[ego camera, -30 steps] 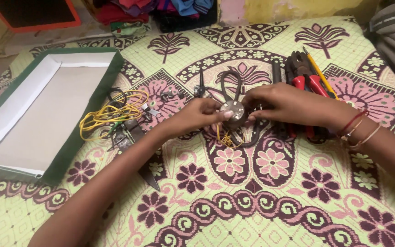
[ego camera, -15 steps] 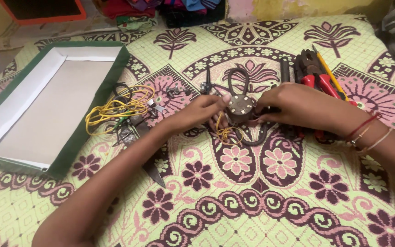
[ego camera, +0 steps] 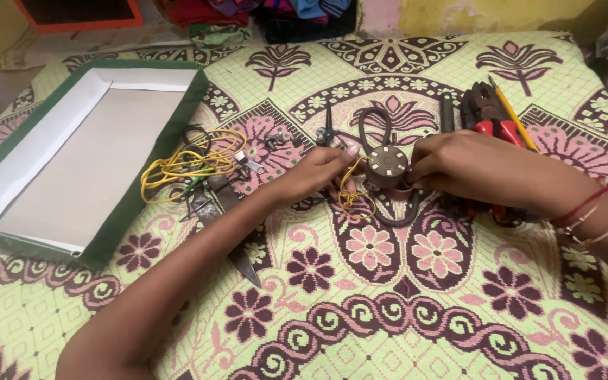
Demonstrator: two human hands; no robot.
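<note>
Brown round electrical component rests on the patterned bedspread between both hands. Left hand pinches a thin yellow wire at the component's left side. Right hand grips its right edge, fingers pressed together. Coiled yellow wire lies near the shallow green-edged box.

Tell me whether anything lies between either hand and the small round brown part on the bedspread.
Nothing visible does. The left hand and right hand both already touch the round brown part, one on each side; yellow wire loops beside the left fingers.
</note>
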